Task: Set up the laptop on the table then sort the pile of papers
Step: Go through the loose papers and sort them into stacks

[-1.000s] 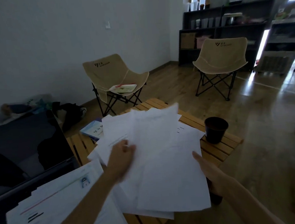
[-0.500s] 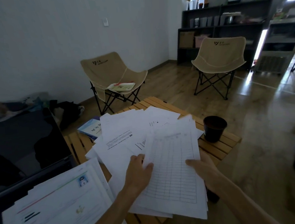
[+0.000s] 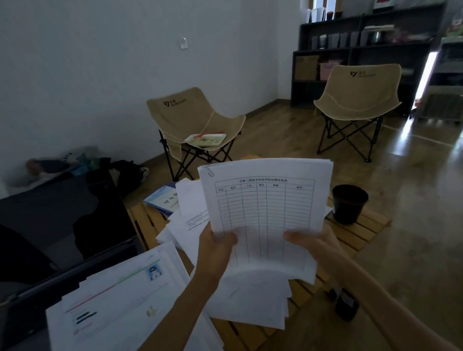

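While both hands lift the clipped sheaf of papers [image 3: 267, 217] clear of the table [image 3: 367, 228], the left hand [image 3: 216, 248] pinches its lower left edge and the right hand [image 3: 310, 241] its lower right, fingers curled around the paper. Loose sheets [image 3: 248, 298] below overhang the table's near edge and could slide to the floor if brushed. Another stack [image 3: 119, 308] lies over the open laptop [image 3: 54, 230] at left, and the black cup [image 3: 350, 203] stands near enough to be knocked.
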